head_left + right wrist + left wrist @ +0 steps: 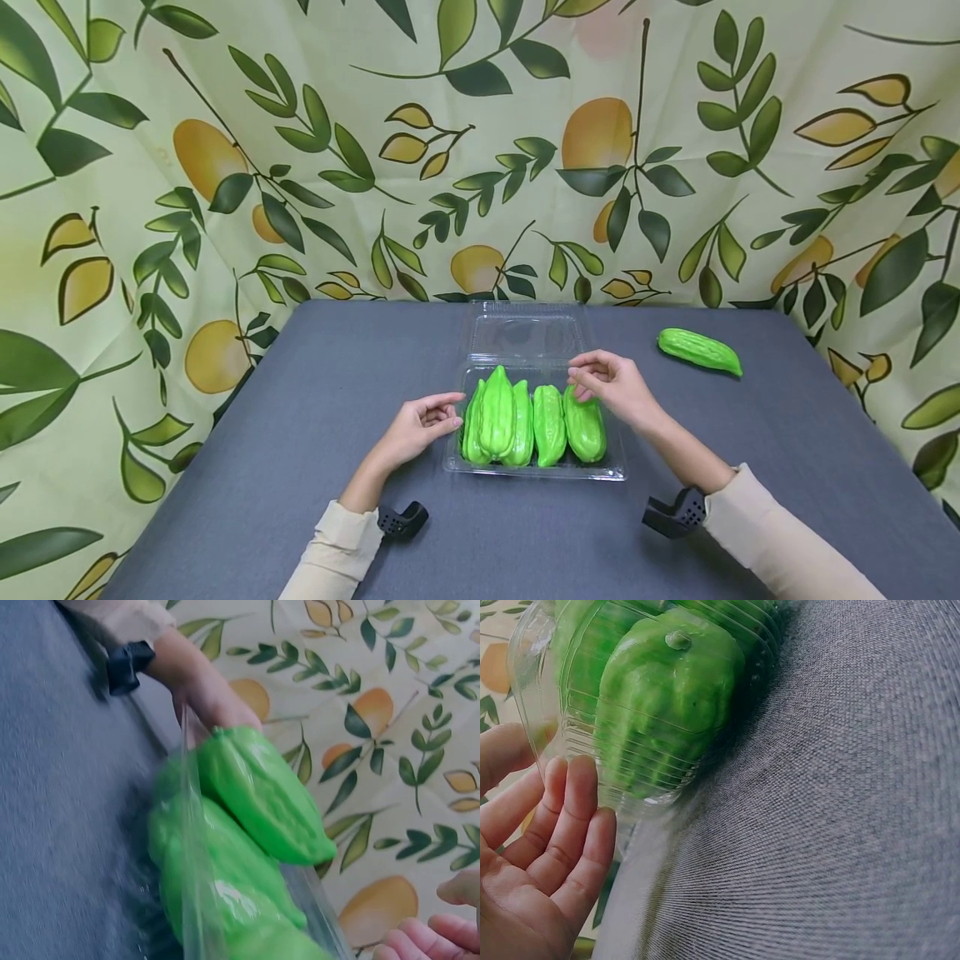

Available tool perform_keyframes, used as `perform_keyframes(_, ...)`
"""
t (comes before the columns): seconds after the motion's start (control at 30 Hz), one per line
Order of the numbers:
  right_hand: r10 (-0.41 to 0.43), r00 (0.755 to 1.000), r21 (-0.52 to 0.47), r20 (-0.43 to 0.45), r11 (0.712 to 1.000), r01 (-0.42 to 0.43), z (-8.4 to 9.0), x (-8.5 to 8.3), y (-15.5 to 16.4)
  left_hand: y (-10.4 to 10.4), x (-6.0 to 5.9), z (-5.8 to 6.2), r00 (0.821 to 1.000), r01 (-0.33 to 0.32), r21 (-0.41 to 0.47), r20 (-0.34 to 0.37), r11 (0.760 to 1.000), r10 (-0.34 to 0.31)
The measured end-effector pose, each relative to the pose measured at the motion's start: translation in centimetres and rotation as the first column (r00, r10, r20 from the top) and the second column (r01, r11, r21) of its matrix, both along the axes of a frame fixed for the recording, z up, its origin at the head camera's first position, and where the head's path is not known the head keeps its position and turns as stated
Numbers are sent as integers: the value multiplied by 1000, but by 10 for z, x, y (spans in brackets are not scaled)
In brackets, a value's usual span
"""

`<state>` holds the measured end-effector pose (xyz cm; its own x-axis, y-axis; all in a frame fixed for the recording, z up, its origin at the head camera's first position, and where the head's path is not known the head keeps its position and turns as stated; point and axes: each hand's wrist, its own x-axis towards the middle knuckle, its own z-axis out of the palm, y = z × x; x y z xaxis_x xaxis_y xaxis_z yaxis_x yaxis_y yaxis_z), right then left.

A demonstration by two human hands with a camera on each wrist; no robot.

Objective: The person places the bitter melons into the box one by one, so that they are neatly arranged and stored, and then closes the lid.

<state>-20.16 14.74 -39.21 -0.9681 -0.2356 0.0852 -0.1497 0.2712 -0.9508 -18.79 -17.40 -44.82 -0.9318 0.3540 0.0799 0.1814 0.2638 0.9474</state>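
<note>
- The clear plastic box (600,475) sits mid-table, its lid (527,333) folded open behind it; 4 green gourds (534,421) lie packed inside, one riding on top of its neighbours.
- The left hand (422,423) rests open at the box's left wall, fingers relaxed, gripping nothing.
- The right hand (611,385) hovers above the box's right end, fingers loosely curled and empty.
- A 5th gourd (699,351) lies well to the box's right.
- Risk: the box looks full; forcing in another could topple the raised gourd or keep the lid from closing.
</note>
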Motion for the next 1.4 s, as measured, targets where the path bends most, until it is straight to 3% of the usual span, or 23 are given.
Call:
perform_keyframes(0.27,-2,1000,3,-26,1000,2,-3,-9,18,-1,1,-1,1000,-1,-11,7,1000,1)
perform_keyframes(0.73,-44,995,172,-88,983,59,-3,-20,40,0,-1,1,1000,-5,-6,10,1000,5)
perform_keyframes(1.4,-163,982,258,-95,949,183,-8,-35,81,-1,0,1,1000,0,-6,15,1000,0)
